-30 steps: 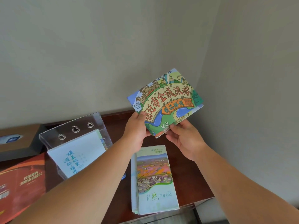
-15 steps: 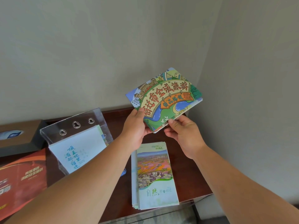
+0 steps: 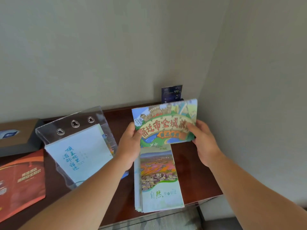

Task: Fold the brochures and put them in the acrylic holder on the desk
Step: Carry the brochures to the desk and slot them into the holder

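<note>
Brochure (image 3: 166, 125), cartoon-illustrated, held above the table (image 3: 196, 171): left hand (image 3: 131, 145) pinches its left edge, right hand (image 3: 203, 140) grips its right edge. Directly below lies a stack of folded brochures (image 3: 159, 180). Acrylic holder (image 3: 73, 128) stands left, one white leaflet (image 3: 79, 155) inside. Red booklet (image 3: 21, 180) far left.

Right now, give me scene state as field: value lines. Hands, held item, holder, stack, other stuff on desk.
left hand: grips left edge of the cartoon map brochure
right hand: grips its right edge
held item: folded, above the desk
acrylic holder: tilted back, holds a white brochure
stack of brochures: flat on desk, below the held one
red leaflet: flat, far left
brown box: back left
dark blue card: upright at back wall
</note>
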